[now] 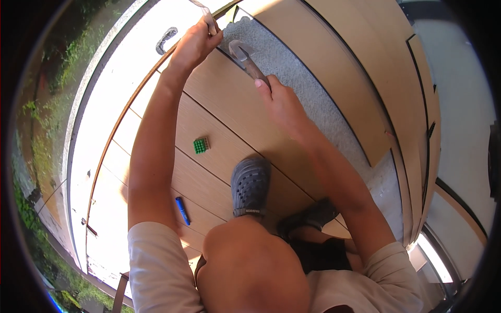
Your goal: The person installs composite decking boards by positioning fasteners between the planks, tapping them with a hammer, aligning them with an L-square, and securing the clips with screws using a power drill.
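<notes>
My left hand (pixel 198 41) is closed on a pale, narrow piece (pixel 207 16) at the top edge of the planked floor, beside the bright outer ledge. My right hand (pixel 279 99) grips the wooden handle of a metal-headed tool (pixel 240 52); its head is just right of and below my left hand, over the seam between a tan plank (pixel 209 83) and an exposed grey, speckled strip (pixel 287 62). I cannot make out exactly what the pale piece is.
A small green plastic block (pixel 201 146) and blue marker (pixel 182 210) lie on the planks. My grey clog (pixel 250 182) rests near the middle. Long loose boards (pixel 360 68) overlap on the right. Greenery (pixel 62 78) borders the ledge at left, with a dark grey object (pixel 167 39) on it.
</notes>
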The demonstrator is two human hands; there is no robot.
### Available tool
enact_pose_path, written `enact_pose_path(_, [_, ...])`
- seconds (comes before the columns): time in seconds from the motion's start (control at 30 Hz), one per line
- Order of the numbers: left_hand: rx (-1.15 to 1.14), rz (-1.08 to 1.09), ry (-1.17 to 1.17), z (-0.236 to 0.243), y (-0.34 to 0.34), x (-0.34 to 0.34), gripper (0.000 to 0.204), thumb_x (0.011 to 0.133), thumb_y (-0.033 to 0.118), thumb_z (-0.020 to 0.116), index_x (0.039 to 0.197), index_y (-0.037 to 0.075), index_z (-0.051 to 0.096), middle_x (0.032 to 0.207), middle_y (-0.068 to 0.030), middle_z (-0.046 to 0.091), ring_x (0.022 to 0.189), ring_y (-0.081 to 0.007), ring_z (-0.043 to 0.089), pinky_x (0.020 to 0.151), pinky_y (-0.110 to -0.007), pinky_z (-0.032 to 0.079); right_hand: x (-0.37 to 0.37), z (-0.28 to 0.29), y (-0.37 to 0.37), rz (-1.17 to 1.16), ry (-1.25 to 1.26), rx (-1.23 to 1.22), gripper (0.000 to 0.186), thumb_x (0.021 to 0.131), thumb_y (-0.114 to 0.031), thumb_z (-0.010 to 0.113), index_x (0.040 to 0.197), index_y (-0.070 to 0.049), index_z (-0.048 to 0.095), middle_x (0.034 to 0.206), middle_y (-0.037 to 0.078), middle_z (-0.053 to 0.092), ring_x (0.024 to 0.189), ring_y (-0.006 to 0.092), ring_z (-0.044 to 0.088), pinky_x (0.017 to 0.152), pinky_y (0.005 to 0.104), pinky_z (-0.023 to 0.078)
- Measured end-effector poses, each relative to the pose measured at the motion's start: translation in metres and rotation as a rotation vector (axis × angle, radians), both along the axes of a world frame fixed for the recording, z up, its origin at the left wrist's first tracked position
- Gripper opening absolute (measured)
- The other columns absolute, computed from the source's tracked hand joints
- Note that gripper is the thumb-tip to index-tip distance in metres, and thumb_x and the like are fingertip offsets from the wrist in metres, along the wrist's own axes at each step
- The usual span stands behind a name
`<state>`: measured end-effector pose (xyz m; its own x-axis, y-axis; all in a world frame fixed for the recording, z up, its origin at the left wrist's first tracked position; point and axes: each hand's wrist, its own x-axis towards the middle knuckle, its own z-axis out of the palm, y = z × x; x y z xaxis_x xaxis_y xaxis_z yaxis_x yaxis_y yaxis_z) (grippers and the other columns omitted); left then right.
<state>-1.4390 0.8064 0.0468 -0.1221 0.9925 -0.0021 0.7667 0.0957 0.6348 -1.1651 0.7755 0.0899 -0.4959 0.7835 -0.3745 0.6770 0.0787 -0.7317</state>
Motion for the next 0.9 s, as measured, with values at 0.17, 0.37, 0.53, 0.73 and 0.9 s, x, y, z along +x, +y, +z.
enact_pose_path(0.17, [0.027,0.055,-0.070,0.006,0.003,-0.005,0.017,0.098,0.015,0.066,0.096,0.001,0.056,0.083,-0.0107,0.068,0.080,-0.0173,0.066,0.077,-0.032,0.053,0.003,-0.005,-0.009,-0.041,0.072,0.058,0.040,0.107,-0.039,0.048,0.101,0.000,0.055,0.075,0.029,0.064,0.074,0.0518,0.064,0.062,0.0558,0.049])
enact_pose_path(0.37, [0.078,0.022,-0.056,-0.003,0.003,-0.002,0.018,0.097,0.014,0.067,0.096,0.001,0.055,0.080,-0.0102,0.067,0.079,-0.0191,0.065,0.078,-0.033,0.054,0.003,0.000,-0.006,-0.033,0.060,0.003,0.044,0.107,-0.042,0.047,0.103,0.001,0.056,0.076,0.029,0.065,0.075,0.0511,0.065,0.065,0.0562,0.050])
enact_pose_path(0.53, [0.041,-0.045,0.050,-0.012,-0.001,0.000,0.021,0.097,0.018,0.069,0.098,0.003,0.054,0.089,-0.0118,0.068,0.086,-0.0208,0.066,0.081,-0.035,0.053,0.006,-0.011,0.002,-0.022,-0.050,0.017,0.045,0.107,-0.044,0.046,0.108,0.000,0.057,0.077,0.026,0.065,0.071,0.0456,0.066,0.065,0.0490,0.050])
enact_pose_path(0.73, [0.012,0.006,-0.016,0.004,0.002,0.008,0.021,0.097,0.017,0.069,0.100,0.003,0.053,0.091,-0.0115,0.068,0.088,-0.0214,0.066,0.083,-0.036,0.053,0.009,0.002,-0.002,-0.045,0.084,0.024,0.048,0.107,-0.046,0.045,0.105,0.000,0.056,0.077,0.027,0.066,0.073,0.0478,0.066,0.066,0.0517,0.050])
enact_pose_path(0.9, [0.017,0.055,-0.140,-0.007,-0.003,-0.005,0.021,0.097,0.017,0.069,0.100,0.002,0.054,0.090,-0.0116,0.067,0.087,-0.0219,0.065,0.082,-0.038,0.053,-0.011,0.003,-0.002,0.002,-0.019,0.056,0.043,0.106,-0.041,0.047,0.103,0.001,0.055,0.075,0.030,0.065,0.074,0.0521,0.065,0.065,0.0578,0.051])
